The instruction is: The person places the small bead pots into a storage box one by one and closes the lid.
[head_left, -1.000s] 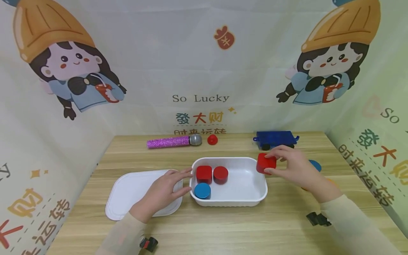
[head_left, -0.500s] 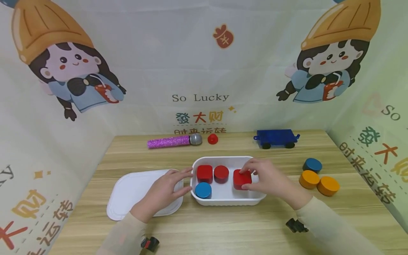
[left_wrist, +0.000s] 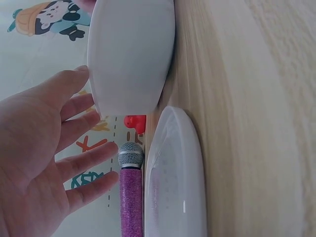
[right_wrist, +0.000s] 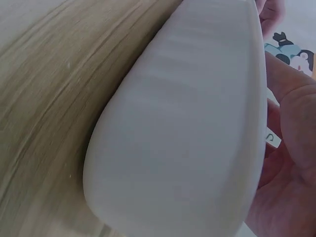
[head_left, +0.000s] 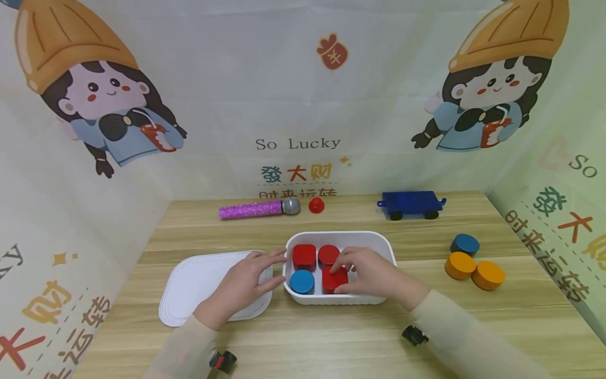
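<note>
A white rectangular container (head_left: 369, 239) with rounded corners stands mid-table. Inside its left part are a red rounded-square block (head_left: 304, 256), a red round block (head_left: 328, 255) and a blue round block (head_left: 302, 282). My right hand (head_left: 379, 276) reaches over the right rim and pinches a second red rounded-square block (head_left: 333, 281), just right of the blue one. In the right wrist view the container wall hides that block. My left hand (head_left: 246, 279) touches the left rim with its fingers spread and fairly straight; the left wrist view shows the thumb at the container wall (left_wrist: 131, 59).
A white lid (head_left: 189, 284) lies left of the container, partly under my left forearm. Behind are a purple glitter microphone (head_left: 253, 209), a small red piece (head_left: 316, 205) and a blue toy wagon (head_left: 411, 203). Right stand a blue round block (head_left: 465, 245) and two orange ones (head_left: 488, 275).
My right hand has carried the red rounded-square block from above the container's right rim leftward and down, beside the blue block. My left hand has stayed at the left rim.
</note>
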Action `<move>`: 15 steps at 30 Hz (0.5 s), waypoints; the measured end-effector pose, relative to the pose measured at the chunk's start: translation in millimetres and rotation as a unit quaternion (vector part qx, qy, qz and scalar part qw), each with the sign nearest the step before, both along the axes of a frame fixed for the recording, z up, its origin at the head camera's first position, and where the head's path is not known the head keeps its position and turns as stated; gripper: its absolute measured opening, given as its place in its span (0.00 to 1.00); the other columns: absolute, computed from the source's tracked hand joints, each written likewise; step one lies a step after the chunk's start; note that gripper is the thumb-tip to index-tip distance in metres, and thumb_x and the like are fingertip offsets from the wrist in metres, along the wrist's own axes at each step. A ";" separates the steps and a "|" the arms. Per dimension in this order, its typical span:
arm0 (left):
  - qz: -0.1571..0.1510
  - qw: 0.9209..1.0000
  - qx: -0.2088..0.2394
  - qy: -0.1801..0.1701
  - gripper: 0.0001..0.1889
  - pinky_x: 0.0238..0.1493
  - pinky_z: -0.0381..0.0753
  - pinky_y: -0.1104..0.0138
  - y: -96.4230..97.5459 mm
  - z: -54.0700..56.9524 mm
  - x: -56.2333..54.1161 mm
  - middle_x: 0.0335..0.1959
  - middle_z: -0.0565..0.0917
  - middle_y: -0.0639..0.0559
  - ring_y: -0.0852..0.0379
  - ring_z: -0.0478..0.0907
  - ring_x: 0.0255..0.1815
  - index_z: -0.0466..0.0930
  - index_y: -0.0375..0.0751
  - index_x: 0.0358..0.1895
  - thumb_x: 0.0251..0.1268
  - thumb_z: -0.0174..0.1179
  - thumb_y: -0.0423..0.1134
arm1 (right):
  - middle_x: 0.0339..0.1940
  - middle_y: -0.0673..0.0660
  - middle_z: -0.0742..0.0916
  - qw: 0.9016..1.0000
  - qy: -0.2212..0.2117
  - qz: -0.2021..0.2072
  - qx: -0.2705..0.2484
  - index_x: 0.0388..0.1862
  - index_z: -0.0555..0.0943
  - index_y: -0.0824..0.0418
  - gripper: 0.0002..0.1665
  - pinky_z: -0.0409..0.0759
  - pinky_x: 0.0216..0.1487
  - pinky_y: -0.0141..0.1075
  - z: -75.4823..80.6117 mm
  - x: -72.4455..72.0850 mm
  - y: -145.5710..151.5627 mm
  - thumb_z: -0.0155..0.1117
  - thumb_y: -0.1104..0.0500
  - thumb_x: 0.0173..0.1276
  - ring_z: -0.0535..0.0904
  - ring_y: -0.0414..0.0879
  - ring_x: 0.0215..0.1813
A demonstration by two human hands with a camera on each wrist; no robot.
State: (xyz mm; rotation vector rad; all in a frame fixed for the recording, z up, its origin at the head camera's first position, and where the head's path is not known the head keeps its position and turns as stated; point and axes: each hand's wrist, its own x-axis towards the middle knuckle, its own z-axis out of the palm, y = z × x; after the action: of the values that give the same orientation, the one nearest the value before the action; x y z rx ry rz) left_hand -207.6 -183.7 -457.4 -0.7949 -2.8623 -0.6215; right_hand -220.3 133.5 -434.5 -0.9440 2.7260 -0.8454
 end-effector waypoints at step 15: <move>0.005 1.000 0.002 -0.004 0.26 0.58 0.85 0.50 1.0 1.0 0.4 0.74 0.76 0.58 0.51 0.79 0.63 0.80 0.54 0.68 0.69 0.67 0.53 | 0.48 0.47 0.89 1.000 -0.004 -0.004 0.029 0.49 0.90 0.49 0.23 0.84 0.46 0.32 -5.9 -5.0 -14.7 0.86 0.51 0.53 0.82 0.41 0.46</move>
State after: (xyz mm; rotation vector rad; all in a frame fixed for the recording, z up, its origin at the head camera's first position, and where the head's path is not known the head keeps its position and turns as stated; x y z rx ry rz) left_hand -207.2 -182.7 -456.4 -0.7803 -2.8704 -0.6297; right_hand -225.3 118.8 -440.4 -0.9175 2.7329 -0.7650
